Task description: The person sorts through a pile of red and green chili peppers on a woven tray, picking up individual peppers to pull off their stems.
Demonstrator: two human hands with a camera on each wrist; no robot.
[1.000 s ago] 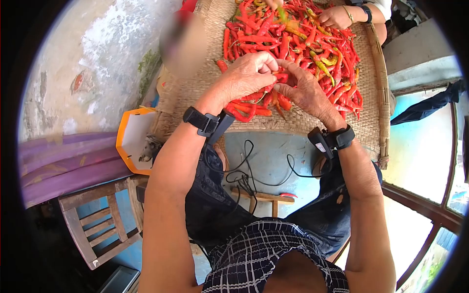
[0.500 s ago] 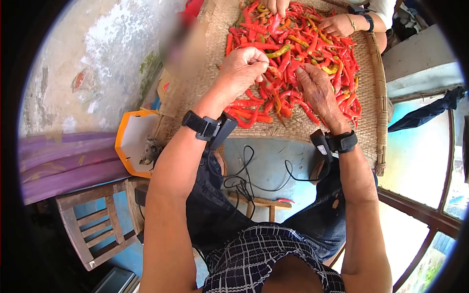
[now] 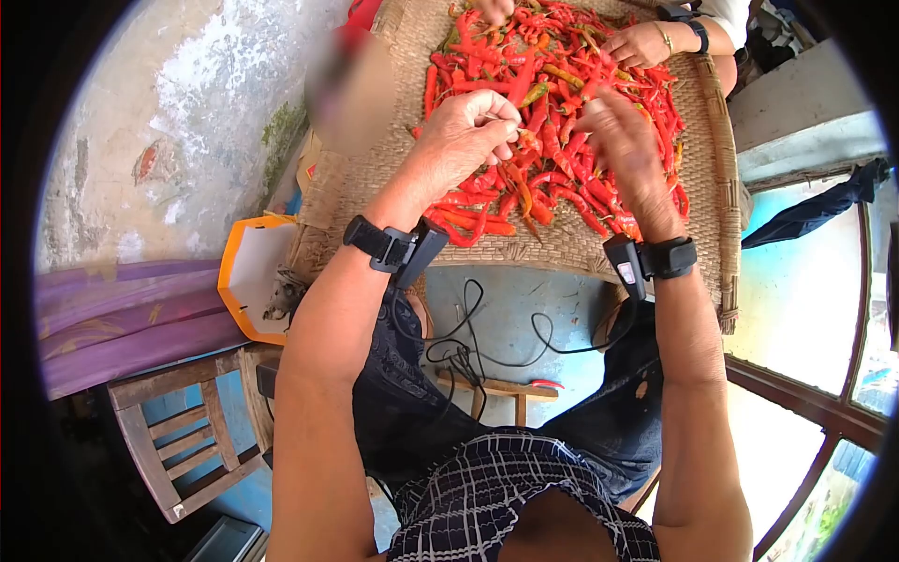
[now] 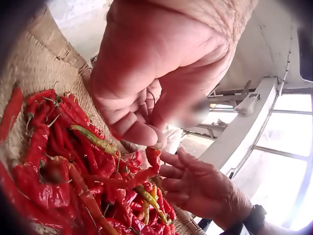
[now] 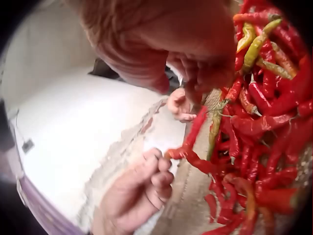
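A heap of chili peppers (image 3: 552,169), mostly red with some yellow-green, lies on a woven mat (image 3: 384,178). My left hand (image 3: 464,136) is over the near left part of the heap, thumb and fingertips pinching the end of a curved red chili pepper (image 4: 153,159). In the right wrist view this chili pepper (image 5: 195,160) overlaps others in the heap. My right hand (image 3: 623,150), blurred in the head view, hovers over the heap's right side. The left wrist view shows that right hand (image 4: 208,188) with its fingers extended, beside the pinched chili.
Across the mat, another person's hand (image 3: 641,44) rests by the heap, and their other hand (image 3: 494,9) is at the far edge. Black cables (image 3: 478,351) hang below the mat. An orange-rimmed box (image 3: 248,281) and a wooden chair (image 3: 192,431) stand left.
My hands, close together at first, have parted; the right moved right and its fingers have straightened. The left still pinches at nearly the same spot. The other person's far hand came in, then drew back.
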